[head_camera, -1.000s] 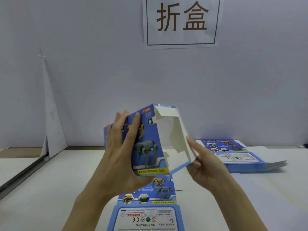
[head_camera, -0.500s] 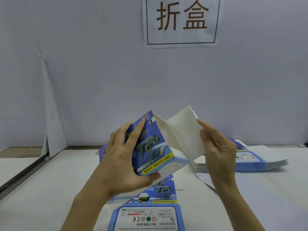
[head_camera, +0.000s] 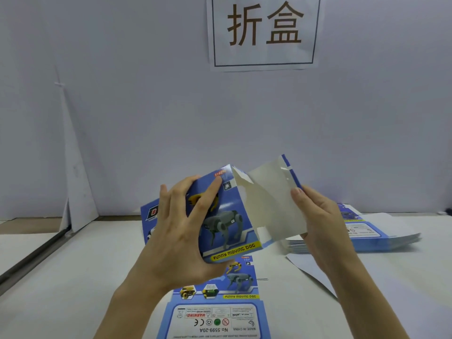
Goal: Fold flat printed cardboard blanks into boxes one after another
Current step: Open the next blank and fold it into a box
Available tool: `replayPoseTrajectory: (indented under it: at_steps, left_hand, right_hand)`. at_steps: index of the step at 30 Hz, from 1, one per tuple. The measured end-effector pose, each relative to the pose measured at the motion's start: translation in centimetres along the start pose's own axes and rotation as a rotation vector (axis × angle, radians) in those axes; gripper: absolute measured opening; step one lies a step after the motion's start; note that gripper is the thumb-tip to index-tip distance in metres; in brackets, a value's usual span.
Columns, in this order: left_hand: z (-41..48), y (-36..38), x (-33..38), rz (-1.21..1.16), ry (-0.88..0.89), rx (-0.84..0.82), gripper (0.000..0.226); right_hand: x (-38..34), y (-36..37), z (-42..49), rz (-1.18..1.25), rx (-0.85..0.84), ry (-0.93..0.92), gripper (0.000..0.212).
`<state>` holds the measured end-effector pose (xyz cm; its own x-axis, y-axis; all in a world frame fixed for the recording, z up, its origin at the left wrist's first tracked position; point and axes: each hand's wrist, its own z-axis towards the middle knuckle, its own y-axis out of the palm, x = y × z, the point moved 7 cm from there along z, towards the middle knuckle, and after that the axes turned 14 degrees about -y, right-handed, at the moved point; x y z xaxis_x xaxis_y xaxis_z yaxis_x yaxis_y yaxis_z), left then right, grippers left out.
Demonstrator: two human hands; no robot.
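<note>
A half-formed blue box point(head_camera: 227, 216) was held above the tabletop point(head_camera: 73, 277), left hand point(head_camera: 181, 231) gripping its printed panel, right hand point(head_camera: 318, 221) pinching its unclosed white flap point(head_camera: 274, 204), while a flat blank point(head_camera: 220, 311) and a stack of blanks point(head_camera: 381, 238) lay unfolded.

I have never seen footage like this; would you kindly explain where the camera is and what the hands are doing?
There is no machine: a person wears a camera on the head, looking forward and down at two bare hands. The left hand grips a half-folded box printed with a toy dog; the right hand holds its white flap, which stands open. On the table lie one flat blank nearest the person and a stack of blanks at the right. A paper sign hangs on the wall.
</note>
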<state>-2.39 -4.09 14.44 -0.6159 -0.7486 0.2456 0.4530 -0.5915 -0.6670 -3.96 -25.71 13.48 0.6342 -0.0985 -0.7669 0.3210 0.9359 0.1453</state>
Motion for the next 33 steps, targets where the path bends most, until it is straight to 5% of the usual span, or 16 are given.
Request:
replayPoseTrajectory:
  at_steps: [7,14,22,28,33]
  left_hand:
    - [0.0,0.6,1.1,0.11,0.013,0.066,0.112]
    - [0.0,0.1,1.0,0.13,-0.008,0.104,0.111]
    - [-0.3,0.0,1.5,0.054,0.01,0.094,0.111]
    - [-0.4,-0.2,1.5,0.035,0.03,0.1,0.111]
    - [-0.1,-0.2,1.5,0.064,0.031,0.096,0.11]
  right_hand:
    - [-1.6,5.2,-1.5,-0.034,-0.229,-0.195,0.037]
    - [-1.5,6.2,-2.3,-0.047,-0.315,-0.205,0.035]
    - [-2.0,6.5,-2.9,-0.304,-0.476,-0.3,0.074]
    - [-2.7,6.7,-3.1,-0.363,-0.486,-0.4,0.065]
    - [-2.1,6.5,-3.1,-0.193,-0.547,-0.313,0.064]
